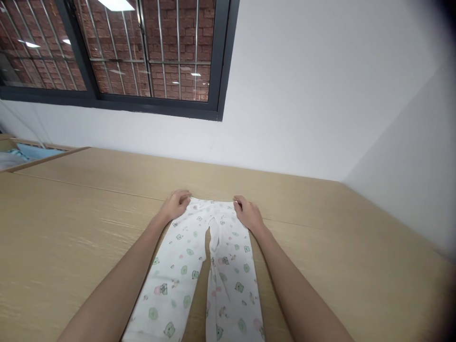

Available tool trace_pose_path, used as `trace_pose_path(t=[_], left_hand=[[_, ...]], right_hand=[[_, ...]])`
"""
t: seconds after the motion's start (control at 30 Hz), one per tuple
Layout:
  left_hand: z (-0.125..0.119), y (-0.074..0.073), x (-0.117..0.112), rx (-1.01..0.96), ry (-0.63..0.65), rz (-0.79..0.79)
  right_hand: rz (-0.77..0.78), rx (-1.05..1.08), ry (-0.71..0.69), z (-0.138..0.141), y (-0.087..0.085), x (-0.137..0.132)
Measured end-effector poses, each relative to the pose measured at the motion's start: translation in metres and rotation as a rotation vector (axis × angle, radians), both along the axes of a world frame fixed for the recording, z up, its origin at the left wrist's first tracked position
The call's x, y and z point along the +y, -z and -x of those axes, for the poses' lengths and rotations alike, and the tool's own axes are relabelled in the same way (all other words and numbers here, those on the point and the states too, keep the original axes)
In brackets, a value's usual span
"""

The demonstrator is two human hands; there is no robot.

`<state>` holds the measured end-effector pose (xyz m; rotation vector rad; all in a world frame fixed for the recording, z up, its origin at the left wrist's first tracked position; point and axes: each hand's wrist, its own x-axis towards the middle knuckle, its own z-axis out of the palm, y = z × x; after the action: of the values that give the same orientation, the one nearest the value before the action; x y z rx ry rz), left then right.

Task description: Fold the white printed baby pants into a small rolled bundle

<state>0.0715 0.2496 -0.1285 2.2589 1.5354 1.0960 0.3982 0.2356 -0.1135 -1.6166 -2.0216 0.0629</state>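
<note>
A pair of white child's pants (185,251) lies flat on a wood-toned tabletop, printed with small green and pink animal figures. Its waistband is at the far end, and the two legs spread toward me, running out of the bottom of the view. My left hand (176,204) grips the left corner of the waistband, fingers bent and thumb close to them. At the opposite corner, my right hand (248,213) holds the waistband between thumb and fingers. The inner edge of the right leg is bunched into folds near the crotch.
The wood-toned table (89,228) has a seam running across it and meets a white wall (285,95) at the back. A dark-framed window (217,71) with metal bars is above. At far left, a wooden-edged bin (39,151) holds light blue material.
</note>
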Motion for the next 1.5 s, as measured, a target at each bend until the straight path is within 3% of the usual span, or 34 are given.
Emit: trace_pose_path(t=[0.37,0.6,0.97,1.5], left_hand=[[-0.002,-0.002,-0.004,0.183,-0.021,0.019],[-0.003,-0.005,-0.008,0.235,-0.040,0.014],[-0.004,-0.005,-0.012,0.269,-0.068,0.022],[-0.002,-0.009,-0.013,0.234,-0.053,0.050]], right_hand=[[-0.077,0.008,-0.116,-0.002,-0.002,0.001],[-0.046,-0.040,-0.075,-0.001,0.003,0.001],[-0.026,-0.024,0.043,0.005,-0.004,-0.005],[-0.017,0.049,-0.022,0.001,-0.001,0.001]])
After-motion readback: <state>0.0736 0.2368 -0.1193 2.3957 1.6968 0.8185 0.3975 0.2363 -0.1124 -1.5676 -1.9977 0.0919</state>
